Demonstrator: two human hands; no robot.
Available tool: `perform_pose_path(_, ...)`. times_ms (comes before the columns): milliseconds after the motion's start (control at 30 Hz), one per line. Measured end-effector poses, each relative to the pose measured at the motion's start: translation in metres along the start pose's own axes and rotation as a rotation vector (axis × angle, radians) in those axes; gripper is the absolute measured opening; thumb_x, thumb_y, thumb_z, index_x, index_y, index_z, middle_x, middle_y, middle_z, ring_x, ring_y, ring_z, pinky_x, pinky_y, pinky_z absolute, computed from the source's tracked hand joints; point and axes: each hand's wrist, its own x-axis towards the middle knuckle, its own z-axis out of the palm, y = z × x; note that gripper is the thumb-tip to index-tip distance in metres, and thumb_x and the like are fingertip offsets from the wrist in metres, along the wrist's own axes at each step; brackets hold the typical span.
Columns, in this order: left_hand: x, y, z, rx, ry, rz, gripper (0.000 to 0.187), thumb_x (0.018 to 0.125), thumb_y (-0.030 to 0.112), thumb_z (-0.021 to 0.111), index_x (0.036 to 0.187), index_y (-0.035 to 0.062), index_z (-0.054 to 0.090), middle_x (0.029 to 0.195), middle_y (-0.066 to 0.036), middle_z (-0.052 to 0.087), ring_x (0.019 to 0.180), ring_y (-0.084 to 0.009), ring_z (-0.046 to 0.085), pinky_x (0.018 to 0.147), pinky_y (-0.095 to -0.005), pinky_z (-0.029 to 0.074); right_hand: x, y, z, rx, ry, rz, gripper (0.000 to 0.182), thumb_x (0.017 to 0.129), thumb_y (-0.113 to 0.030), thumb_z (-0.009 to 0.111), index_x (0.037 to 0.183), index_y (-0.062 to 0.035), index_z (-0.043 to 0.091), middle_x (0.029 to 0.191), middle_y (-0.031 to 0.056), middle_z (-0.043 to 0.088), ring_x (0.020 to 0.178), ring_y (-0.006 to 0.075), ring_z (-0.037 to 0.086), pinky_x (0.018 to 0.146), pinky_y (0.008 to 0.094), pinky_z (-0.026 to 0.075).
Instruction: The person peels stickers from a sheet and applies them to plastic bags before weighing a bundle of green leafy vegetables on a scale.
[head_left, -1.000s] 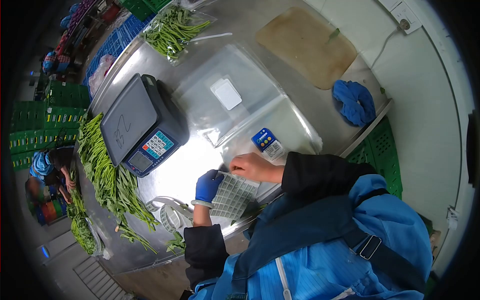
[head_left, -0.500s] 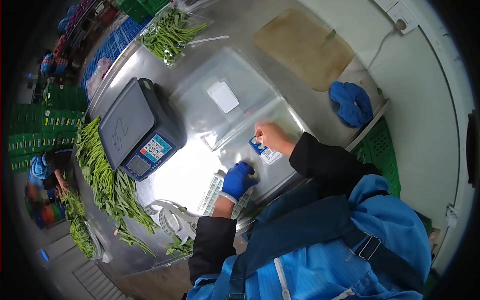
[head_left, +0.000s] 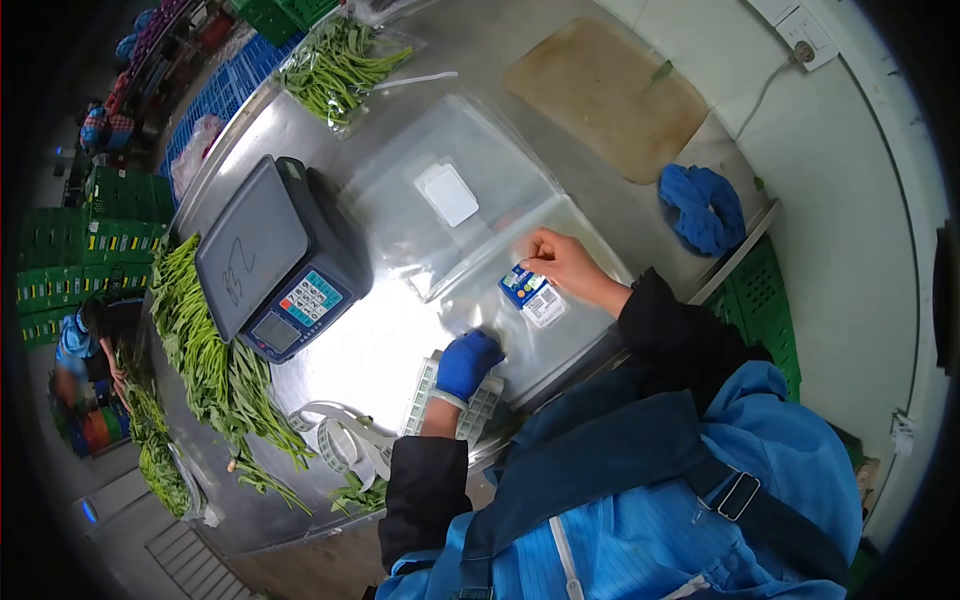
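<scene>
Lateral passage exists over the bare lane of the surface (head_left: 335, 368) between the scale (head_left: 280, 255) and the left hand (head_left: 468, 365). The raised scale obstructs access to the leafy greens (head_left: 205, 340) along the left edge. The coiled strip (head_left: 340, 448) restricts this lane toward the near edge. A second lane runs between the clear bags (head_left: 440, 245) and the brown board (head_left: 610, 100); the blue cloth (head_left: 702, 210) bounds it near the right corner.

Single head view, wide-angle, looking forward and steeply down; frame skewed. Metal table (head_left: 480, 35) close, mid-frame; wearer's jacket (head_left: 790, 450) nearest, lower right; green crates (head_left: 60, 240) distant, left.
</scene>
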Motion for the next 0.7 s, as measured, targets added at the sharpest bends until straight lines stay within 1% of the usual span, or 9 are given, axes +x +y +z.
perform_pose_path(133, 0.004, -0.022, 0.000, -0.499, -0.054, -0.175, 0.019, 0.071, 0.016, 0.080, 0.083, 0.0075, 0.067, 0.090, -0.008, 0.063, 0.081, -0.0274, 0.061, 0.073, -0.0367, 0.049, -0.014, -0.034, -0.007, 0.138, -0.085, 0.018, 0.013, 0.090, -0.007, 0.065, 0.090, -0.0054, 0.053, 0.073, -0.0001, 0.055, 0.060, 0.0039, 0.047, 0.052, 0.0207, 0.037)
perform_pose_path(233, 0.009, 0.002, -0.020, -0.265, 0.024, -0.007, 0.023, 0.069, 0.014, 0.081, 0.086, 0.0078, 0.067, 0.090, -0.008, 0.062, 0.082, -0.0268, 0.060, 0.074, -0.0359, 0.049, -0.020, -0.045, -0.008, 0.152, -0.119, 0.010, 0.013, 0.090, -0.007, 0.066, 0.090, -0.0056, 0.053, 0.073, -0.0010, 0.054, 0.062, 0.0032, 0.047, 0.052, 0.0202, 0.037)
perform_pose_path(267, 0.011, 0.008, -0.020, -0.293, 0.069, 0.143, 0.031, 0.065, 0.016, 0.083, 0.090, 0.0104, 0.066, 0.092, -0.009, 0.062, 0.084, -0.0276, 0.060, 0.074, -0.0369, 0.048, -0.021, -0.046, -0.008, 0.157, -0.129, 0.007, 0.013, 0.090, -0.008, 0.066, 0.090, -0.0056, 0.053, 0.073, -0.0015, 0.054, 0.062, 0.0031, 0.047, 0.052, 0.0202, 0.037)
perform_pose_path(367, 0.010, 0.030, -0.012, 0.316, -0.018, 0.215, 0.037, 0.062, 0.019, 0.083, 0.095, 0.0128, 0.065, 0.095, -0.009, 0.062, 0.086, -0.0284, 0.059, 0.074, -0.0385, 0.047, -0.021, -0.046, -0.005, 0.141, -0.143, -0.002, 0.013, 0.090, -0.008, 0.066, 0.090, -0.0059, 0.053, 0.073, -0.0020, 0.053, 0.062, 0.0030, 0.047, 0.053, 0.0199, 0.038)
perform_pose_path(400, 0.011, 0.022, -0.005, 0.278, 0.035, 0.235, 0.030, 0.063, 0.020, 0.081, 0.089, 0.0135, 0.068, 0.091, -0.009, 0.063, 0.083, -0.0287, 0.060, 0.073, -0.0403, 0.046, -0.019, -0.046, -0.004, 0.136, -0.140, -0.009, 0.013, 0.090, -0.008, 0.066, 0.090, -0.0060, 0.053, 0.073, -0.0021, 0.053, 0.063, 0.0030, 0.047, 0.053, 0.0198, 0.038)
perform_pose_path(500, 0.019, -0.010, 0.001, -0.171, 0.036, 0.225, 0.019, 0.066, 0.018, 0.079, 0.081, 0.0109, 0.069, 0.083, -0.009, 0.065, 0.078, -0.0297, 0.060, 0.072, -0.0406, 0.047, -0.022, -0.046, -0.004, 0.134, -0.117, -0.007, 0.014, 0.089, -0.009, 0.067, 0.090, -0.0059, 0.053, 0.072, -0.0022, 0.053, 0.062, 0.0032, 0.047, 0.053, 0.0202, 0.038)
perform_pose_path(533, 0.017, -0.012, 0.001, -0.292, 0.047, 0.121, 0.011, 0.074, 0.017, 0.076, 0.080, 0.0085, 0.071, 0.078, -0.009, 0.066, 0.074, -0.0259, 0.062, 0.069, -0.0372, 0.048, -0.023, -0.048, -0.004, 0.136, -0.111, 0.002, 0.015, 0.089, -0.010, 0.067, 0.090, -0.0056, 0.053, 0.072, -0.0021, 0.054, 0.061, 0.0034, 0.047, 0.052, 0.0207, 0.038)
perform_pose_path(633, 0.016, -0.014, -0.001, -0.522, -0.022, -0.181, 0.012, 0.083, 0.011, 0.072, 0.093, 0.0036, 0.072, 0.084, -0.004, 0.069, 0.074, -0.0136, 0.061, 0.070, -0.0285, 0.049, -0.026, -0.056, -0.006, 0.142, -0.126, 0.005, 0.017, 0.088, -0.012, 0.068, 0.090, -0.0053, 0.053, 0.072, -0.0016, 0.054, 0.061, 0.0036, 0.047, 0.052, 0.0211, 0.038)
perform_pose_path(700, 0.020, -0.011, -0.014, -0.667, -0.017, -0.215, 0.014, 0.090, 0.012, 0.063, 0.094, 0.0006, 0.071, 0.088, -0.005, 0.070, 0.075, -0.0111, 0.062, 0.069, -0.0262, 0.049, -0.028, -0.061, -0.007, 0.171, -0.166, 0.007, 0.015, 0.088, -0.011, 0.068, 0.091, -0.0058, 0.053, 0.074, -0.0017, 0.055, 0.062, 0.0033, 0.048, 0.054, 0.0206, 0.039)
